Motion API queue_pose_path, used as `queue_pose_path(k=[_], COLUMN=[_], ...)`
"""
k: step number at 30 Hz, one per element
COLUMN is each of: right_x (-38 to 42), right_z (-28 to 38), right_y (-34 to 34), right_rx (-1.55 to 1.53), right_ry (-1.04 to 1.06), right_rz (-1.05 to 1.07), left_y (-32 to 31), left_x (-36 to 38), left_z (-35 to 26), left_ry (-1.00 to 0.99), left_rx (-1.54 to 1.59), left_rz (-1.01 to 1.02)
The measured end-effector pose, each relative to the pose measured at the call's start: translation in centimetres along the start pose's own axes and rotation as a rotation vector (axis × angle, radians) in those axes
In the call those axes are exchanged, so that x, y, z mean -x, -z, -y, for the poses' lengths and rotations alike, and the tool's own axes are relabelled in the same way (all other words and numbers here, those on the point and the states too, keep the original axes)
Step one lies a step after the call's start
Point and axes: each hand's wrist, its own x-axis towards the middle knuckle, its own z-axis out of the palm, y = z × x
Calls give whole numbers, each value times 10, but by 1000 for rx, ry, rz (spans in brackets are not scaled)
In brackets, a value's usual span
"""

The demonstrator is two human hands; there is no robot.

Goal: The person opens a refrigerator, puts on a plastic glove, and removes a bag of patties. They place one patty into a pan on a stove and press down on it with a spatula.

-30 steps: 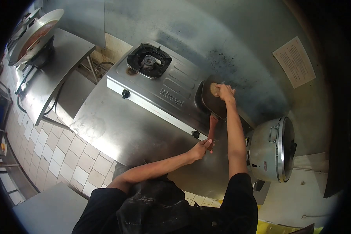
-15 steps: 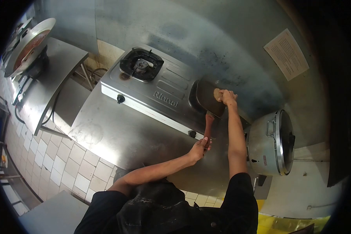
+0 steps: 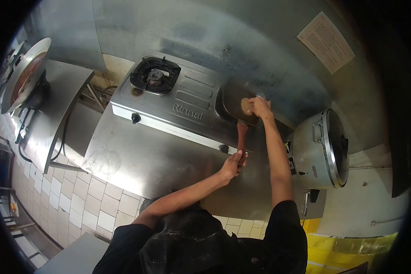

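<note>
A dark, squarish frying pan rests over the right side of the gas stove, its reddish-brown handle pointing back at me. My left hand is wrapped round the handle's near end. Inside the pan, my right hand grips a tan, rough-looking rounded piece and holds it against the pan's surface. What that piece is made of cannot be made out. The burner under the pan is hidden.
The stove's left burner has no pot on it. A large lidded metal pot stands close by my right forearm. At far left a wide pan sits on a metal table. A printed sheet hangs on the wall.
The view has shifted a little. Within the pan, my right hand and the tan piece have moved slightly left and toward the handle. My left hand keeps its hold.
</note>
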Motion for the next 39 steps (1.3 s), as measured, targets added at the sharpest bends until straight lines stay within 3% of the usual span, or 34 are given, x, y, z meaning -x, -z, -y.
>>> queue_pose_path(k=[12, 18, 31, 34, 36, 37, 39], right_x=[-9, -20, -11, 8, 32, 49, 94], right_z=[17, 36, 33, 30, 28, 29, 39], right_y=[-6, 7, 5, 8, 14, 17, 17], right_rx=[71, 104, 100, 27, -254, -255, -754], right_ry=[130, 82, 101, 114, 16, 5, -104], right_rz=[-83, -2, -33, -134, -379, -384, -675], left_y=[5, 5, 3, 10, 10, 11, 28], left_x=[-1, -1, 3, 3, 13, 19, 23], left_z=[-12, -15, -16, -14, -16, -16, -9], left_ry=[32, 36, 78, 113, 131, 145, 185], left_rx=[-153, -195, -188, -182, -196, -201, -146], left_rz=[21, 36, -36, 61, 93, 120, 244])
